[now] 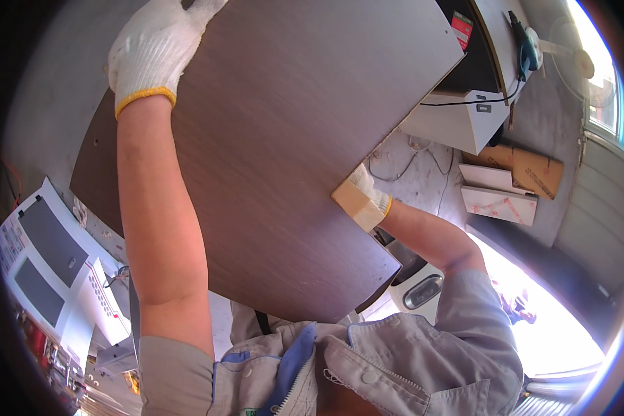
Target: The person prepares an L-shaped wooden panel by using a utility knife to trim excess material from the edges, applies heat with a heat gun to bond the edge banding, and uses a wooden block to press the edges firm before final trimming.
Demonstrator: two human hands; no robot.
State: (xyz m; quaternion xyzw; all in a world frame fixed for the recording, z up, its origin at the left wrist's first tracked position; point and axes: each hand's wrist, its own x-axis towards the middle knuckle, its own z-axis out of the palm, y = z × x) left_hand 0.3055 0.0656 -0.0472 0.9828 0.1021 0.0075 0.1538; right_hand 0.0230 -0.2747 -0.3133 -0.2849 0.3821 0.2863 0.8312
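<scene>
A large dark brown wood-grain board [256, 152] fills the middle of the view. On its far left part lies my left hand [152, 52], in a white knit glove with a yellow cuff. The visible digits are stretched out and apart, though the picture's top edge cuts off their tips. My right hand [376, 193], gloved the same way, is at the board's right edge. Its fingers close on a tan rectangular block [357, 202] that touches the board there; the block partly hides them, and its material is unclear.
A white box-shaped unit [457, 123] and a blue-and-black power tool [527, 52] with a cord are at the far right. White panels [499, 204] and cardboard [527, 170] lie on the floor. A white-and-grey machine [55, 256] stands left. A red label card [462, 29] lies beyond the board.
</scene>
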